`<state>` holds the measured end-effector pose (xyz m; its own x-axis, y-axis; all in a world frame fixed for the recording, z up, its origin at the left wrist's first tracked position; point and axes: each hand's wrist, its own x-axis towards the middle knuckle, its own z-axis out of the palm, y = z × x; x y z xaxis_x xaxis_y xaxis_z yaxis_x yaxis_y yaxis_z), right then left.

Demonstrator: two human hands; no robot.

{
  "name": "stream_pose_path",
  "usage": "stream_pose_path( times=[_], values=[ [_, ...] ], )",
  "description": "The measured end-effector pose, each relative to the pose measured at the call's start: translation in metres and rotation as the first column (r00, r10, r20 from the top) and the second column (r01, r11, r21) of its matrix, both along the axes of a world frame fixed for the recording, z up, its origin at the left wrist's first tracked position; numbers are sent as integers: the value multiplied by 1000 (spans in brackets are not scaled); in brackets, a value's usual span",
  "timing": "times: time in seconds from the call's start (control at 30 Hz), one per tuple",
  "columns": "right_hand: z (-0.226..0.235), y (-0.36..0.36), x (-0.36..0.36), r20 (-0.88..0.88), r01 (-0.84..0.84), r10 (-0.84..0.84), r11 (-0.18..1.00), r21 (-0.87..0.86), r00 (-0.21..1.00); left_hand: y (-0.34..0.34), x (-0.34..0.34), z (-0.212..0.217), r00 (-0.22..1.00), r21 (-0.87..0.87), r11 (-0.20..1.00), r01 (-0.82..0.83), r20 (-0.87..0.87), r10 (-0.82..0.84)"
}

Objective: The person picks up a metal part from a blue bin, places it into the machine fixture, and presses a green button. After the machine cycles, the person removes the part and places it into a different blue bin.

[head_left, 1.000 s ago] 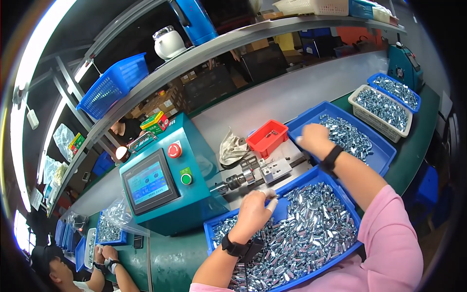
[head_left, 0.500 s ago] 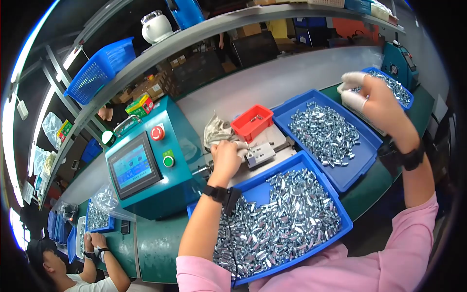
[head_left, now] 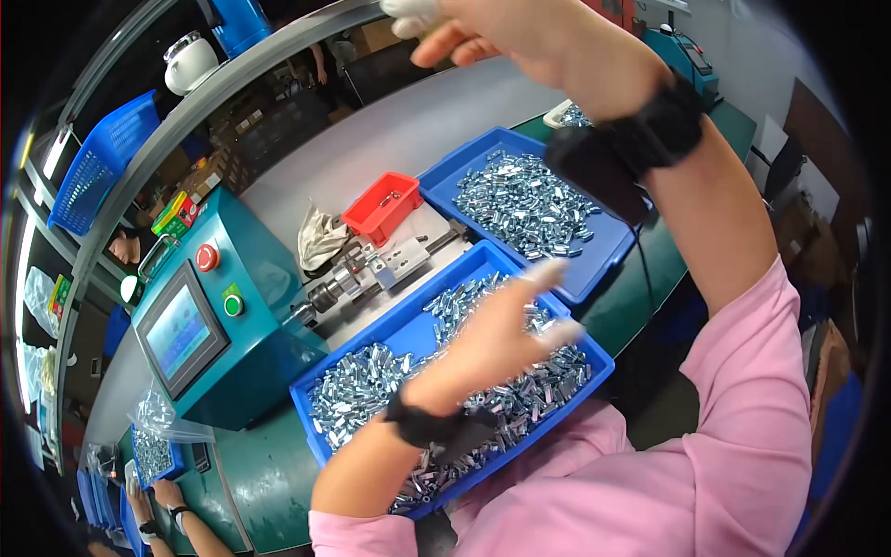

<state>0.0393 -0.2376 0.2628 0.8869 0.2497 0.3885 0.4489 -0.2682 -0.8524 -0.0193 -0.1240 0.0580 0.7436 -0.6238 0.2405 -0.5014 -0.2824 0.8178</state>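
Observation:
My left hand [head_left: 492, 345], with white covers on its fingertips, hovers over the near blue tray [head_left: 306, 408]. Its thumb and forefinger are spread, and nothing shows between them. Small shiny metal pieces [head_left: 357, 385] fill much of that tray. My right hand [head_left: 510, 37] is raised high and close, partly cut off by the upper edge. White covers show on some of its fingers, others are bare, and its grip is unclear. Beyond the near tray lies a metal fixture block [head_left: 401, 260] in line with a round chuck [head_left: 323, 295], away from both hands.
A second blue tray [head_left: 594, 278] of metal pieces sits farther back. A red bin [head_left: 380, 209] and a crumpled cloth [head_left: 320, 239] lie behind the fixture. A teal machine [head_left: 269, 269] with a screen stands left. Another person's hands [head_left: 153, 497] work at lower left.
My left hand has left the fixture and come over the near tray. My right hand has risen leftward from near the far-right trays. The whole view has shifted, moving the bench leftward.

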Motion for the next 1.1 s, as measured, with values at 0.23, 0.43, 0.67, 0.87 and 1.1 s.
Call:
stream_pose_path(
  times=[0.23, 0.43, 0.67, 0.87, 1.1],
  values=[
    [2, 4, 4, 25, 197, -198, 979, 55, 980, -29, -80, -26, 693, -122, 793, 597, -418, -587],
    [-80, -60, 96, 302, 170, -100, 961, -216, 948, 86, -101, 9, 656, -40, 886, 462, -657, -372],
    [-244, 29, 83, 98, -122, 168, 922, -367, 981, 139, -131, -15, 846, 299, 950, 86, -526, 89],
    [-248, 91, 72, -514, -347, 260, 935, -78, 817, 134, -129, -20, 725, 277, 918, 284, -688, -16],
    [-244, 95, 95, -614, -435, 239, 880, -192, 753, 149, -69, -2, 837, 211, 966, 149, -548, -9]
  ],
)
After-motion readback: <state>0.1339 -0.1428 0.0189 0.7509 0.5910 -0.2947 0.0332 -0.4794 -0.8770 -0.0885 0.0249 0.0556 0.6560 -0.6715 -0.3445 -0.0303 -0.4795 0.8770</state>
